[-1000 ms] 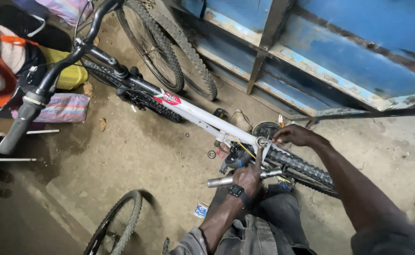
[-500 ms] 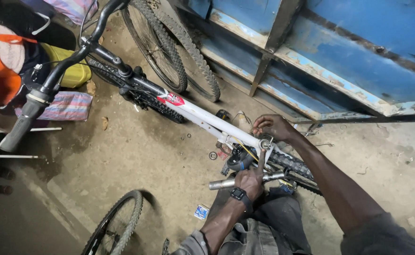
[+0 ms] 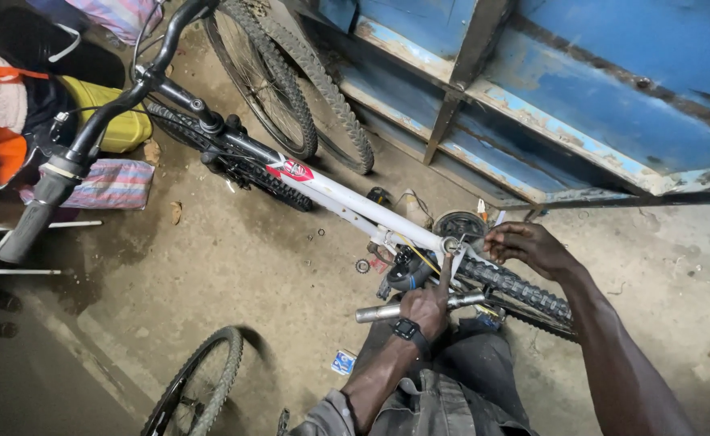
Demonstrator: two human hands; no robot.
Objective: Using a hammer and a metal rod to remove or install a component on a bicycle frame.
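Gripping a metal seat post (image 3: 387, 310) in our clenched left hand (image 3: 424, 305), we hold it level just below the white bicycle frame (image 3: 347, 199) lying on the concrete floor (image 3: 234, 282). Our right hand (image 3: 525, 246) pinches the seat clamp (image 3: 451, 244) beside the knobby rear tyre (image 3: 525, 289), fingers closed on it.

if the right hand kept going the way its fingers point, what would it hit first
Probably the seat clamp atop the white bike frame; the right hand points left at it, though depth is unclear.
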